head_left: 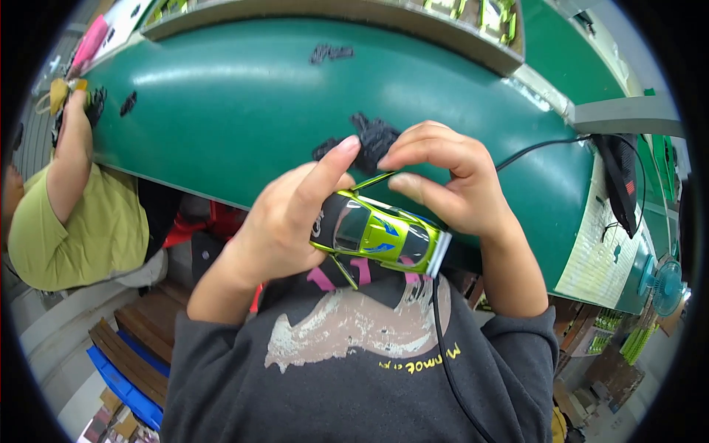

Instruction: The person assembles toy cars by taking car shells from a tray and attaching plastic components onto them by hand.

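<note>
A lime-green toy car (388,238) with blue marks and a white rear wing is held above my lap by my left hand (284,221), whose fingers wrap its front end. Both side doors stand swung out. My right hand (454,177) is bent in a pinch at the far door (374,180), its edge between thumb and forefinger. Just beyond my fingertips, a pile of black plastic parts (377,140) lies on the green table (236,96). My left fingers hide part of the car's front.
A tray (332,13) holding green parts stands at the table's far edge. More black pieces (331,53) lie in front of it. A co-worker in a yellow-green shirt (88,229) sits at the left. A black cable (543,148) crosses the right side; a teal fan (668,286) stands farther right.
</note>
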The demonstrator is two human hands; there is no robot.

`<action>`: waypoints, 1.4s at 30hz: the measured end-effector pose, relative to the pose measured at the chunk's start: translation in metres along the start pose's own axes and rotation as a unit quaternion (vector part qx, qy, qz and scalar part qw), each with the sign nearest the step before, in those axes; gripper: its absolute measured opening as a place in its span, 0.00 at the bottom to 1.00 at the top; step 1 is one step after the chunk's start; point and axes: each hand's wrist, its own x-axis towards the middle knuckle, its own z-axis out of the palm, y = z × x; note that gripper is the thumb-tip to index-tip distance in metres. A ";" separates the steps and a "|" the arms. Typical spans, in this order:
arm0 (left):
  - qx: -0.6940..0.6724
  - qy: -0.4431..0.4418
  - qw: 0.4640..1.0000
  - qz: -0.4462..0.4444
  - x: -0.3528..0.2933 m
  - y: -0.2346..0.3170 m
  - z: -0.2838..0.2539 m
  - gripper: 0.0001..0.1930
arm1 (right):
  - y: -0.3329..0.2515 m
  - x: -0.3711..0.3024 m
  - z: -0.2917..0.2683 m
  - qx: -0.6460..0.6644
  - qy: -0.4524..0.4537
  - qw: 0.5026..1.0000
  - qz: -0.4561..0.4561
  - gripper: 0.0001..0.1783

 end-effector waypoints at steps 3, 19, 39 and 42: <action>0.112 -0.005 0.991 -0.077 -0.008 -0.007 0.005 0.46 | -0.018 0.006 -0.010 -0.080 -0.093 0.992 -0.004 0.52; 0.089 -0.041 0.991 -0.093 0.016 0.000 0.007 0.37 | -0.019 -0.006 0.016 -0.188 -0.062 0.980 0.031 0.43; 0.358 -0.055 0.860 -0.360 0.211 -0.175 -0.075 0.27 | 0.014 -0.006 -0.003 -0.219 0.162 0.958 0.095 0.32; 0.446 0.001 0.813 -0.373 0.204 -0.204 -0.100 0.33 | 0.009 -0.004 0.002 -0.213 0.153 0.961 0.087 0.31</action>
